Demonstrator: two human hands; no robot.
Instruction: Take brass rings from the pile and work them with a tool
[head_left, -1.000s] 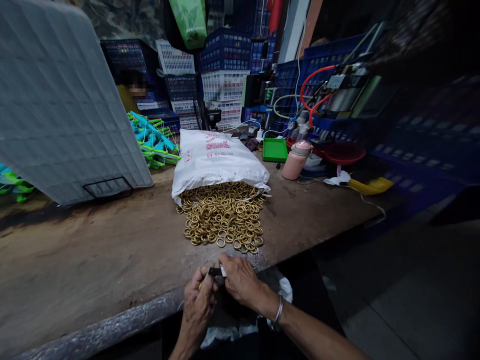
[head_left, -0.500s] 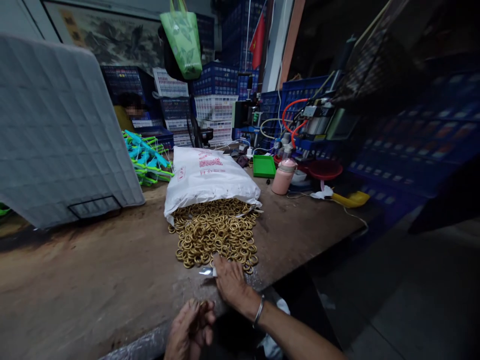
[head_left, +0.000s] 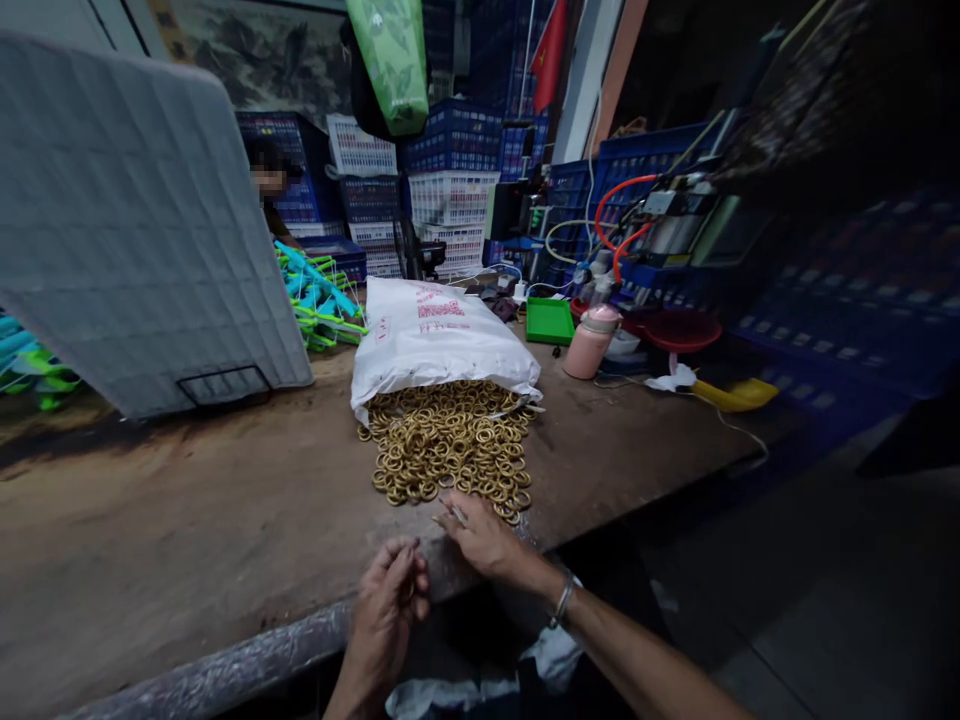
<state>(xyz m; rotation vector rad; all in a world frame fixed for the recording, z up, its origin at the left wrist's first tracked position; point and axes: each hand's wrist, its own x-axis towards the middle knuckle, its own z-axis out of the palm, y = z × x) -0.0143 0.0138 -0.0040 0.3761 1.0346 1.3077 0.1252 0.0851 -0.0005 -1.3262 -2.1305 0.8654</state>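
A heap of brass-coloured rings point(head_left: 450, 450) spills from the mouth of a white printed sack point(head_left: 450, 340) on the table. At the heap's near edge is my right hand point(head_left: 484, 538), a metal bangle on its wrist. Its fingers are closed together around something small and pale that I cannot make out. My left hand point(head_left: 386, 600) is lower and to the left, above the table's front edge. Its fingers are curled in, with thumb and forefinger pressed together; whatever they hold is too small and dark to name.
A grey quilted panel point(head_left: 150, 220) stands at the left, with blue and green plastic pieces point(head_left: 322, 300) behind it. Toward the right are a green tray point(head_left: 549, 321), a pink bottle point(head_left: 591, 345) and a yellow scoop point(head_left: 735, 395). Stacked crates and another person are at the back.
My right hand has drawn back slightly from the rings, and the shiny clear piece beside it no longer shows. My left hand's fingers have closed up more. The whole view has shifted.
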